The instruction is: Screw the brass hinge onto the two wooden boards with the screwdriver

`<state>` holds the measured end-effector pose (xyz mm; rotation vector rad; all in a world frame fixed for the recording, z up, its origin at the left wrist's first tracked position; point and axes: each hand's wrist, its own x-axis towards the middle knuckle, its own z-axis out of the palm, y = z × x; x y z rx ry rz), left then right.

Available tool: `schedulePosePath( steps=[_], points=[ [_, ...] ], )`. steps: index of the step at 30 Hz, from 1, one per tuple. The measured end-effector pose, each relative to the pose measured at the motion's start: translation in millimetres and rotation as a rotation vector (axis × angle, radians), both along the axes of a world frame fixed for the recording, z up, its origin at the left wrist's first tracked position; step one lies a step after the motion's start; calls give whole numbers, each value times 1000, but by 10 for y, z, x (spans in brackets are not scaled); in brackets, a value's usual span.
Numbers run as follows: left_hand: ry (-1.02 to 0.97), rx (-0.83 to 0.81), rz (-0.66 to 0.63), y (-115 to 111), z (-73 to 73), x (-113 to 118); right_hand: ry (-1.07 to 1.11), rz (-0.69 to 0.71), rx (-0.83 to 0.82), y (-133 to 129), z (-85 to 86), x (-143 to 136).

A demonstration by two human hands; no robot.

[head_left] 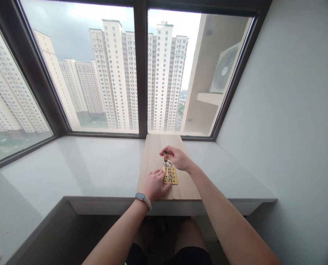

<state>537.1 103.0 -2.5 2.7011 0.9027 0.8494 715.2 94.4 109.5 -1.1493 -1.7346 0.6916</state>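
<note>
My right hand is closed around the short black-and-yellow handle of a screwdriver. The tool stands about upright, its shaft pointing down at the upper left part of a brass-coloured hinge. That hinge lies unfolded across the seam between two pale wooden boards. My left hand rests on the left board, with thumb and fingers bent against the hinge's left leaf, holding it down. Small dark marks that look like screws lie just above the hinge, too small to make out fully.
The boards lie on a white speckled countertop, reaching from its front edge back to the window. A dark window frame runs behind. On the right rises a white wall. My legs are under the counter.
</note>
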Motion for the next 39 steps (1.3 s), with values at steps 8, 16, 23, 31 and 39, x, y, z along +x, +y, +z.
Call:
schedulePosePath(
  steps=[8, 16, 23, 31, 39],
  points=[
    [6, -4, -1, -24, 13, 27, -37, -79, 88, -11, -72, 1],
    [12, -12, -1, -31, 25, 46, -22, -261, 194, -97, -181, -80],
    [7, -6, 2, -25, 43, 13, -42, -75, 72, -46, -75, -8],
    [-6, -3, -10, -18, 20, 20, -43, -144, 134, -32, -136, 3],
    [0, 3, -2, -20, 9, 51, -71, -328, 231, -65, -251, -80]
  ],
)
